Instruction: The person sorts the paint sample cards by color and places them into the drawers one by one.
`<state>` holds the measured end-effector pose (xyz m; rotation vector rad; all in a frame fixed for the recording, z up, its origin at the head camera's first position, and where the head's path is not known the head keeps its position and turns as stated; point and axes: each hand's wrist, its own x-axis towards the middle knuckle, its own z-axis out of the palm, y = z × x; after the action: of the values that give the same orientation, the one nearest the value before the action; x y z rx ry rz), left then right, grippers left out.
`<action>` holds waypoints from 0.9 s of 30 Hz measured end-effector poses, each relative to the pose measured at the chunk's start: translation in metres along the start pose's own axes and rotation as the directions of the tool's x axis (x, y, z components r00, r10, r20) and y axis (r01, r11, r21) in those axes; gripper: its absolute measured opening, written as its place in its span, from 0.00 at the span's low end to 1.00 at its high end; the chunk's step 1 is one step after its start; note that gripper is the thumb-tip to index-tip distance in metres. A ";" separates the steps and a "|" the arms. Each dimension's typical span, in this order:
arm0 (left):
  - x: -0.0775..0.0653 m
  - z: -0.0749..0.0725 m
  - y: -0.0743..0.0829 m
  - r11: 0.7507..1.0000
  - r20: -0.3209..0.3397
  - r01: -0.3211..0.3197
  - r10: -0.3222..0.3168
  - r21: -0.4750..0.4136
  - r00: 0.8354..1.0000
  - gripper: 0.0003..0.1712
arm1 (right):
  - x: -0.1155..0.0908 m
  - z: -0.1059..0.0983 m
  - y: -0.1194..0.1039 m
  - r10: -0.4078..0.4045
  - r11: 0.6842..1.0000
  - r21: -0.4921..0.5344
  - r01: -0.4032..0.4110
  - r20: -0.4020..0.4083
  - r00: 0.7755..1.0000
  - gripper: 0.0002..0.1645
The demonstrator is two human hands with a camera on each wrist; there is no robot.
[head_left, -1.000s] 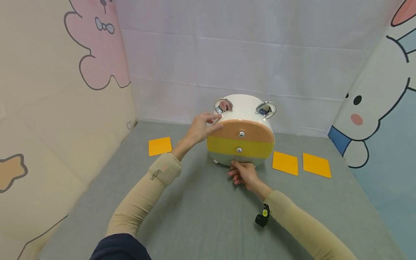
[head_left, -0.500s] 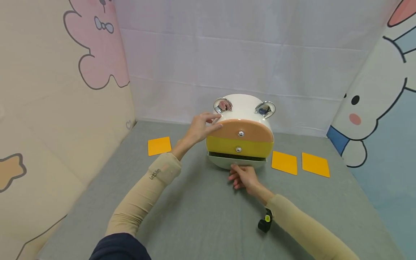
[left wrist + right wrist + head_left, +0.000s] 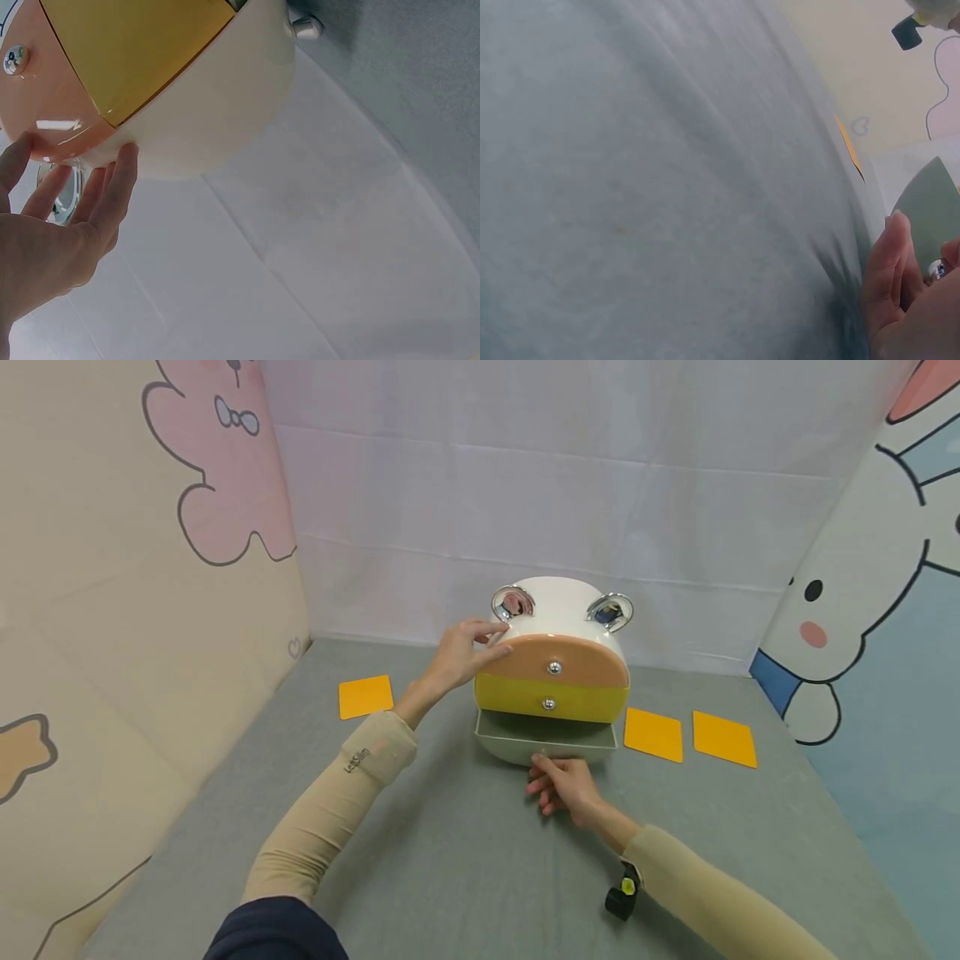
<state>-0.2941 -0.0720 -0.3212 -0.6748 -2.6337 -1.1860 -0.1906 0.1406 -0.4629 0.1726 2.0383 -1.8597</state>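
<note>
A small white drawer cabinet (image 3: 564,603) with two silver ears stands on the grey cloth. Its orange top drawer (image 3: 585,662) and yellow middle drawer (image 3: 510,693) are closed; the pale green bottom drawer (image 3: 510,746) is pulled partway out, and its visible inside looks bare. My left hand (image 3: 460,656) rests on the cabinet's upper left, fairly straight fingers on the white shell beside the ear and thumb on the orange front. At the green drawer's front, my right hand (image 3: 566,785) pinches its silver knob (image 3: 937,270), which the fingers hide in the head view.
One orange square card (image 3: 365,697) lies left of the cabinet. Two more, a nearer card (image 3: 654,735) and a farther card (image 3: 724,739), lie to its right. A white cloth backdrop (image 3: 390,510) hangs behind. A black wrist camera (image 3: 621,902) hangs under the right forearm.
The green bottom drawer has gone from closed to partway out, drawn toward me by my right hand. My left hand has stayed on the cabinet's upper left.
</note>
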 end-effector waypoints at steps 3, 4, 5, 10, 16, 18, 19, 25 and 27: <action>0.000 0.000 0.001 1.000 0.000 0.000 0.000 -0.002 1.000 0.25 | -0.006 0.001 0.002 -0.001 1.000 -0.002 0.001 0.007 1.000 0.31; 0.000 0.000 0.001 1.000 -0.001 -0.001 0.001 -0.003 1.000 0.25 | -0.008 0.001 0.003 -0.001 1.000 -0.003 0.001 0.010 1.000 0.31; 0.000 0.000 0.001 1.000 -0.003 -0.003 0.003 -0.003 1.000 0.25 | -0.009 0.001 0.004 -0.001 1.000 -0.005 0.001 0.015 1.000 0.32; 0.001 0.001 -0.001 1.000 -0.009 -0.013 0.013 -0.003 1.000 0.25 | -0.020 0.002 0.007 0.002 1.000 -0.011 -0.002 0.033 0.999 0.33; 0.001 0.001 0.000 1.000 -0.009 -0.013 0.013 -0.005 1.000 0.25 | -0.030 0.005 0.010 0.010 1.000 -0.009 -0.010 0.039 0.999 0.33; 0.001 0.001 0.000 1.000 -0.008 -0.011 0.011 -0.004 1.000 0.25 | -0.033 0.007 0.012 0.016 1.000 -0.010 -0.016 0.042 0.999 0.33; 0.002 0.001 0.000 1.000 -0.008 -0.011 0.011 -0.004 1.000 0.25 | -0.034 0.007 0.012 0.019 1.000 -0.008 -0.019 0.043 0.999 0.33; 0.002 0.001 -0.001 1.000 -0.007 -0.010 0.010 -0.003 1.000 0.25 | -0.039 0.010 0.018 0.035 0.999 0.009 -0.035 0.049 0.998 0.33; 0.002 0.001 -0.001 1.000 -0.008 -0.011 0.011 -0.002 1.000 0.24 | -0.040 0.010 0.018 0.035 0.999 0.013 -0.036 0.051 0.998 0.33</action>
<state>-0.2966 -0.0706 -0.3217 -0.6822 -2.6188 -1.1865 -0.1453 0.1396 -0.4663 0.1631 1.9760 -1.8388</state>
